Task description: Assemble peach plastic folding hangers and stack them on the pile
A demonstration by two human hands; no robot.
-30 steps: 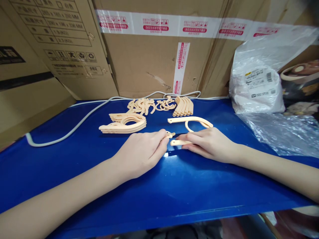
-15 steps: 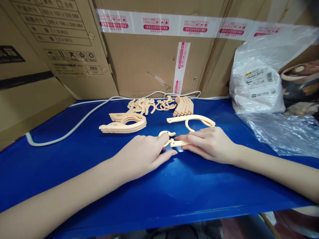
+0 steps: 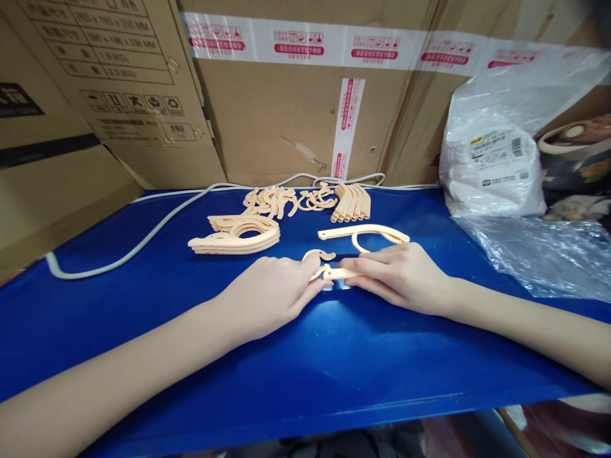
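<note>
Between the thumb and fingers of my left hand [image 3: 274,289] is a cream plastic hanger hook [image 3: 327,256], its curved end sticking out past the fingertips. My right hand [image 3: 398,273] pinches a cream hanger arm [image 3: 337,273], whose holed end meets the lower part of the hook; most of this arm is hidden under my fingers. Just behind my right hand lies a partly assembled folding hanger [image 3: 358,230] with a curved hook below its long arm. Both hands are closed, low over the blue tabletop [image 3: 305,369].
Stacked folded hangers [image 3: 233,238] lie to the left. Farther back are a pile of loose hooks [image 3: 270,202] and a row of hanger arms [image 3: 352,202]. A white cable [image 3: 157,238], cardboard boxes [image 3: 286,108] and a plastic-wrapped roll [image 3: 499,165] border the table.
My left thumb has come in against the hook piece, and the hook and arm end now sit slightly farther left. The other hanger parts lie as before.
</note>
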